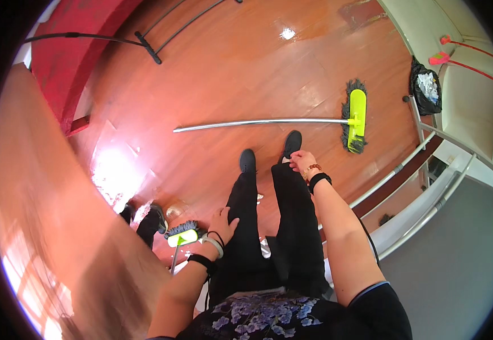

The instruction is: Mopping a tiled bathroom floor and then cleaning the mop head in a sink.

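Observation:
My left hand (222, 227) rests on the thigh of my black trousers (246, 216), thumb apart from the fingers. My right hand (302, 161) is beside the lower end of my other trouser leg, near my dark shoe (293, 142). Its fingers are curled, and whether they pinch the cloth I cannot tell. Beyond my feet a dust mop lies on the floor, with a grey fringe, a lime-green head (357, 114) and a long metal handle (255, 122). Another green-headed mop (182, 238) stands close to my left hand.
A wooden tabletop (80, 238) fills the left side. Metal tubular chair frames (412, 212) stand at right, beside a grey surface (454, 263). A black bag of rubbish (426, 89) and red-handled brooms (440, 58) are farther right. Another person's shoes (158, 217) show by the table.

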Motion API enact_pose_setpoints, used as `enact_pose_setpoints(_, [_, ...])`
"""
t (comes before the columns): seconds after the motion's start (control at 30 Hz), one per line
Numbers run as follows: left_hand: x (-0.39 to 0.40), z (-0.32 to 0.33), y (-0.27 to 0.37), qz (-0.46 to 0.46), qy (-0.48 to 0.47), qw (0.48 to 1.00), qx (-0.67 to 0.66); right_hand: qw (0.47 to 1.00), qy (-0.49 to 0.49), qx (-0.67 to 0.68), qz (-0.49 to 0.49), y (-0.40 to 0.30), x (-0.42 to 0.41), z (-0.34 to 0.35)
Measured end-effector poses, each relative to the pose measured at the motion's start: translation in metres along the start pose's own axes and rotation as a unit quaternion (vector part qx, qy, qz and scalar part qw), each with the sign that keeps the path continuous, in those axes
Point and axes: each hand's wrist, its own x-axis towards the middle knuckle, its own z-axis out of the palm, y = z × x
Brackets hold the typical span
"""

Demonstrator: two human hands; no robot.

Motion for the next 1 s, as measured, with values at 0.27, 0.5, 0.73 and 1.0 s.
enact_pose_setpoints(0.27, [0.033,0.027,0.032,-0.052,0.023,0.998,0.028,0.997,-0.006,0.073,0.029,0.030,0.160,-0.004])
enact_pose_setpoints(0.5, [0.050,0.012,0.047,-0.055,0.045,0.996,0.045,0.996,-0.002,0.063,0.063,0.049,0.270,0.011])
enact_pose_setpoints(0.73, [0.058,0.007,0.049,-0.057,0.042,0.996,0.057,0.963,0.031,0.250,0.101,0.067,0.310,0.030])
enact_pose_setpoints(1.0, [0.059,0.008,0.049,-0.053,0.045,0.997,0.042,0.935,0.031,0.345,0.080,0.033,0.223,0.005])
